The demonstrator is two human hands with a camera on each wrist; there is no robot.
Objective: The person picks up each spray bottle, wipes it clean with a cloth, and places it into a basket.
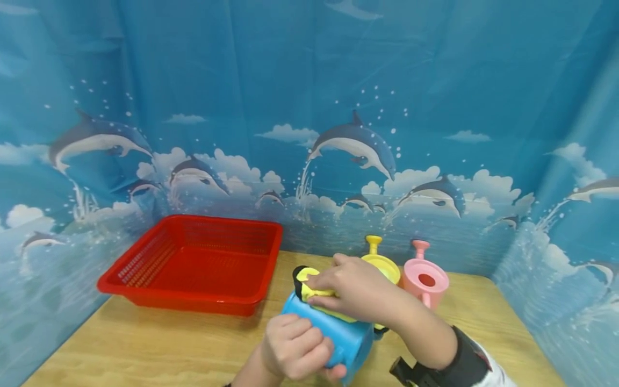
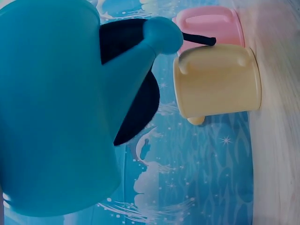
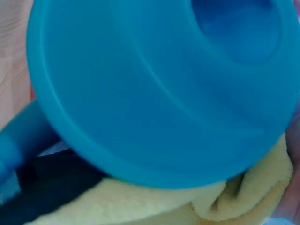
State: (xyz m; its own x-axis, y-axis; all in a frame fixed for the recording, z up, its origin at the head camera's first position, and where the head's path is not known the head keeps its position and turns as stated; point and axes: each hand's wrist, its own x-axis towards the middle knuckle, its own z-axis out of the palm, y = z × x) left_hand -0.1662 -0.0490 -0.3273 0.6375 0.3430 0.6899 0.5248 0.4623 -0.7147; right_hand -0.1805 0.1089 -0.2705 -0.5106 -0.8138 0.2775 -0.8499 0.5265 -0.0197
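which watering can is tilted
The blue watering can, gripped by the left hand, a yellow cloth held against it by the right hand; the yellow watering can and pink watering can stand upright on the table.

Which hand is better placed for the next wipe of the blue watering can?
Probably the right hand: it holds the yellow cloth against the side of the blue watering can, while the left hand is occupied holding that can.

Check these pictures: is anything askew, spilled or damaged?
Only the blue watering can looks askew: the left hand holds it tilted, while the yellow can and pink can stand upright. No spill or damage shows.
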